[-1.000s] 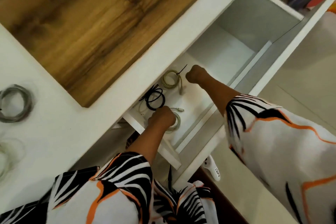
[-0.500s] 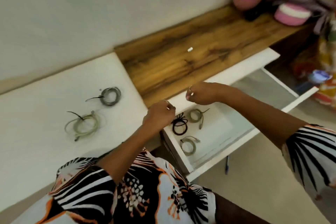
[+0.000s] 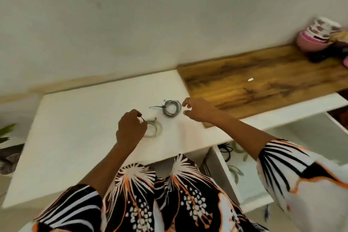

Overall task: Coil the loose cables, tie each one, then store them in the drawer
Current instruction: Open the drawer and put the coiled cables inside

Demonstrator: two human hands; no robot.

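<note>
The left hand (image 3: 130,130) is curled over the near-left edge of a pale coiled cable (image 3: 153,128) lying on the white counter (image 3: 79,137), its fingertips pinching at the coil's rim where a small connector end sticks up; motion blur keeps the exact contact unclear. Just beyond that pinch and to its right lies a grey coiled cable (image 3: 171,108), bound with a black tie (image 3: 156,107) whose tail points left. The right hand (image 3: 197,110) hovers right beside this grey coil, thumb and forefinger spread apart in an open pincer, holding nothing; whether a fingertip touches the coil cannot be told. Below the right forearm the white drawer (image 3: 224,171) stands pulled out, and inside it lie a black coiled cable (image 3: 226,149) nearest the counter edge, one greyish coil (image 3: 239,147) beside it partly hidden by the arm, and another greyish coil (image 3: 235,172) nearer the person. Right of the right hand a wooden countertop (image 3: 263,84) carries a small white piece (image 3: 250,79).
</note>
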